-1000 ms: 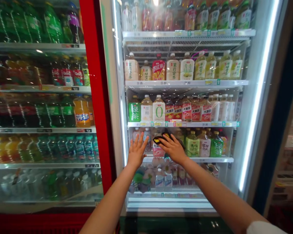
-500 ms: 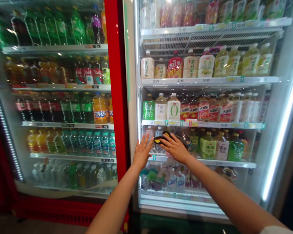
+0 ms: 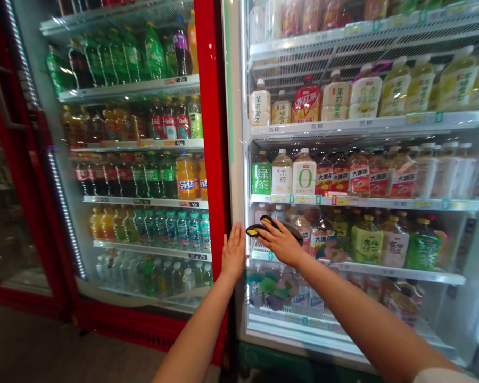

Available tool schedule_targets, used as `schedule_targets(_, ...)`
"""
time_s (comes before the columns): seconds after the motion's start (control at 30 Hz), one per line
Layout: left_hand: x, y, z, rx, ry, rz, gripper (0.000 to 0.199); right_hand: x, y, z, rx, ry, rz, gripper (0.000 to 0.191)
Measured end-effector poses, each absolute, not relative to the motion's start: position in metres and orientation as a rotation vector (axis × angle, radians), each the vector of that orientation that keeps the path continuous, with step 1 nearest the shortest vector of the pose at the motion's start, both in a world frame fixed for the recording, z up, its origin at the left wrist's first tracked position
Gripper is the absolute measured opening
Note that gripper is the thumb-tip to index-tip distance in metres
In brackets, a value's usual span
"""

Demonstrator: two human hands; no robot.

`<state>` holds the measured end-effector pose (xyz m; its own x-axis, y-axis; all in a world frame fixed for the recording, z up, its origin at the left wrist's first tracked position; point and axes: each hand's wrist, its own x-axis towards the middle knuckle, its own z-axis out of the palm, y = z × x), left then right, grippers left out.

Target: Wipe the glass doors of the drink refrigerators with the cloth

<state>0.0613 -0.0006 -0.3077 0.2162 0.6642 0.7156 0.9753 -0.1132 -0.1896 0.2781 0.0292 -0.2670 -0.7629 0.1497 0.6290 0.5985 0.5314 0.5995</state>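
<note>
My left hand lies flat at the pale frame between the two drink coolers, fingers stretched upward and close together, holding nothing. To its right, my right hand is at the glass of the right cooler, its fingers stretched out over a black and yellow shape. Part of that shape is hidden behind the fingers, and whether it is a handle or a sticker cannot be told. Behind the glass, near the right hand, are tea bottles, among them a light green one.
The left cooler, with a red frame, holds rows of soda and water bottles. Bottles of tea fill shelves in the right cooler. A further red-framed door stands at the far left, above grey floor.
The view has shifted left, so both coolers appear further right. My left hand has moved left relative to the right cooler's glass, onto its frame, with fingers closer together. The right hand remains at the black and yellow shape.
</note>
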Motion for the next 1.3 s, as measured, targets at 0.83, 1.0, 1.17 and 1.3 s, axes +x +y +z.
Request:
schedule_targets(0.83,0.067,-0.011,-0.364,-1.902,-1.625,-0.582,0.085,0.215,0.042,-0.239,-0.501,-2.394,-1.074,0.039)
schedule_targets(1.0,0.074,-0.015,-0.401,-1.916,-1.641,-0.588,0.085,0.213,0.039,-0.267,-0.499,-2.432,-0.996,0.04)
schedule_targets(1.17,0.08,-0.021,-0.433,-1.925,-1.708,-0.542,0.076,0.214,0.038,-0.304,-0.46,-2.477,-1.006,0.036)
schedule_targets(1.3,0.079,-0.028,-0.458,-1.929,-1.753,-0.475,0.079,0.216,0.036,-0.339,-0.448,-2.474,-1.009,0.034)
